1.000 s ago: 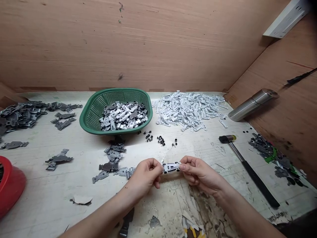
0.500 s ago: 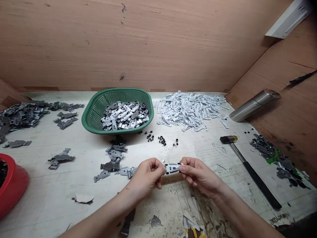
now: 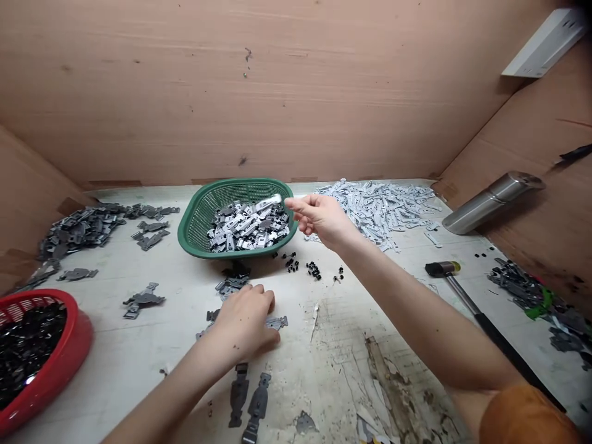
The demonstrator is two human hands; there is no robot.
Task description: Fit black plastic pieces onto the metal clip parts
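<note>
My right hand [image 3: 319, 217] is stretched out over the right rim of the green basket [image 3: 198, 223], fingers loosely apart. A small white toy car [image 3: 268, 202] is in the air just off its fingertips, over the pile of assembled cars in the basket. My left hand [image 3: 244, 320] rests palm down on the table over a small group of grey metal chassis plates [image 3: 276, 322], fingers curled onto them. Whether it grips one I cannot make out.
A heap of white car bodies [image 3: 379, 206] lies at the back right, and grey plates [image 3: 81, 228] at the back left. A red basket [image 3: 69, 351] of black parts sits at the left edge. Small black wheels [image 3: 313, 270], a hammer [image 3: 481, 317] and a steel flask [image 3: 493, 194] lie to the right.
Both hands held the white car together near the table front. Now the right hand has reached to the green basket and let the car go; the left hand dropped onto the grey plates.
</note>
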